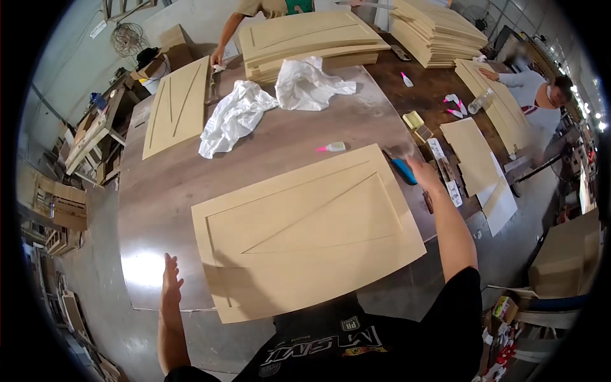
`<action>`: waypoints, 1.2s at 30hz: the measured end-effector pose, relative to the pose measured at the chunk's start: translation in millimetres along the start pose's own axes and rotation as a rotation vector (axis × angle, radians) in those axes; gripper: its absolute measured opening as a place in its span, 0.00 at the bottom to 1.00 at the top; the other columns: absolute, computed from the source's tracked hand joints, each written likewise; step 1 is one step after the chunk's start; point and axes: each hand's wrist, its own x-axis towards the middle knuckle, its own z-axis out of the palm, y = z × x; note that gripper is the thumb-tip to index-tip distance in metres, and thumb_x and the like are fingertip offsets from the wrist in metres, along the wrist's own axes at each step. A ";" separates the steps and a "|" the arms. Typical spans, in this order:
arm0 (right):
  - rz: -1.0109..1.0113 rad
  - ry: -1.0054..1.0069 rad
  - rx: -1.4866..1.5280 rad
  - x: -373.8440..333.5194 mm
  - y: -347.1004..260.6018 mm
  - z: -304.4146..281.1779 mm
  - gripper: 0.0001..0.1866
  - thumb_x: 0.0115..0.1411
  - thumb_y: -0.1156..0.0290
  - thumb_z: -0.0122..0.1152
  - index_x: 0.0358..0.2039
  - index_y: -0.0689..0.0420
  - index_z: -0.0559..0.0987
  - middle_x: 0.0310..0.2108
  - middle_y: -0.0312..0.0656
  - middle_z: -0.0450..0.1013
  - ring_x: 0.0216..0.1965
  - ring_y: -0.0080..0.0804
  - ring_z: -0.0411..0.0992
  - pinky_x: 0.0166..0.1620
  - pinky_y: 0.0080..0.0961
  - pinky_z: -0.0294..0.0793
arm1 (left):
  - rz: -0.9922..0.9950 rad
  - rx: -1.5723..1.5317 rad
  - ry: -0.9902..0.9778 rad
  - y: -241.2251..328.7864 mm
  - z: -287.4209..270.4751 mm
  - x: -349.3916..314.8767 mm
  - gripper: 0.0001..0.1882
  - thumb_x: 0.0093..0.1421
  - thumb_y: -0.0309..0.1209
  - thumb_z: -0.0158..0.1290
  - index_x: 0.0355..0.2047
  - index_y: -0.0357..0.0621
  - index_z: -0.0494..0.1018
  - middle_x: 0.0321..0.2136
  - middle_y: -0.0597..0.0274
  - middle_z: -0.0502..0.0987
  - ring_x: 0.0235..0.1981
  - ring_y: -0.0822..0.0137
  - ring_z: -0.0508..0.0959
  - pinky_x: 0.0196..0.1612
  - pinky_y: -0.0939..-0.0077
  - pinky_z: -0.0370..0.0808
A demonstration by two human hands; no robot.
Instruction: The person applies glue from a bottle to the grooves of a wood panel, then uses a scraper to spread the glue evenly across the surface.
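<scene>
In front of me a tan board panel (305,229) lies at a slant on the table, with lines and narrow slots cut in its face. My left hand (171,279) is raised off the panel's left edge, open and holding nothing, its fingers apart. Past the panel's right end, my right hand (419,170) reaches beside a blue-handled tool (403,171). Its fingers are blurred, so whether they grip the tool is unclear. Just beyond the panel's far edge lies a small white glue bottle with a pink tip (333,147).
Two crumpled white cloths (238,118) lie farther back. Stacked panels (312,38) stand at the far edge, more boards (439,32) behind right. Another panel (176,108) rests at left. Co-workers work at the far side and right. A small yellow box (414,120) sits right.
</scene>
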 end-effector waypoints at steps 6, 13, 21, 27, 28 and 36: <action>-0.033 -0.135 0.291 -36.4 100.1 104.8 0.37 0.67 0.43 0.54 0.61 0.64 0.74 0.58 0.53 0.75 0.61 0.45 0.72 0.62 0.37 0.68 | -0.099 -0.188 -0.345 -57.2 52.3 -29.2 0.35 0.73 0.55 0.43 0.72 0.49 0.58 0.65 0.58 0.68 0.65 0.59 0.67 0.64 0.54 0.64; 0.097 -0.157 0.445 -91.2 68.0 81.0 0.31 0.70 0.49 0.55 0.59 0.66 0.76 0.53 0.44 0.78 0.54 0.33 0.74 0.56 0.31 0.71 | -0.056 -0.441 -0.338 -50.9 76.1 -51.0 0.19 0.73 0.34 0.42 0.58 0.36 0.68 0.47 0.53 0.78 0.46 0.59 0.80 0.48 0.63 0.78; 0.159 -0.220 0.509 -66.6 88.6 61.5 0.28 0.69 0.48 0.56 0.50 0.64 0.81 0.41 0.43 0.79 0.43 0.33 0.77 0.47 0.31 0.75 | -0.088 -0.500 -0.298 -50.9 94.5 -58.4 0.18 0.72 0.34 0.43 0.56 0.38 0.70 0.45 0.52 0.79 0.45 0.59 0.81 0.48 0.63 0.80; 0.122 -0.166 0.457 -62.7 80.6 76.2 0.28 0.69 0.48 0.55 0.50 0.63 0.81 0.39 0.44 0.80 0.39 0.34 0.78 0.43 0.30 0.76 | -0.052 -0.464 -0.330 -47.7 87.8 -63.2 0.19 0.70 0.30 0.42 0.57 0.35 0.70 0.45 0.53 0.78 0.43 0.59 0.81 0.45 0.66 0.80; 0.109 -0.131 0.372 -61.9 78.8 77.1 0.29 0.69 0.47 0.55 0.51 0.63 0.81 0.40 0.45 0.79 0.40 0.35 0.78 0.43 0.31 0.76 | -0.046 -0.457 -0.350 -52.0 85.9 -61.3 0.19 0.70 0.30 0.41 0.58 0.37 0.68 0.46 0.52 0.78 0.44 0.57 0.81 0.46 0.64 0.81; 0.058 -0.137 0.244 -39.1 125.2 73.2 0.34 0.68 0.46 0.55 0.60 0.66 0.77 0.55 0.47 0.77 0.55 0.38 0.73 0.58 0.29 0.69 | -0.021 -0.465 -0.366 -51.0 91.4 -62.8 0.20 0.71 0.30 0.41 0.61 0.38 0.67 0.47 0.51 0.78 0.45 0.58 0.81 0.47 0.62 0.82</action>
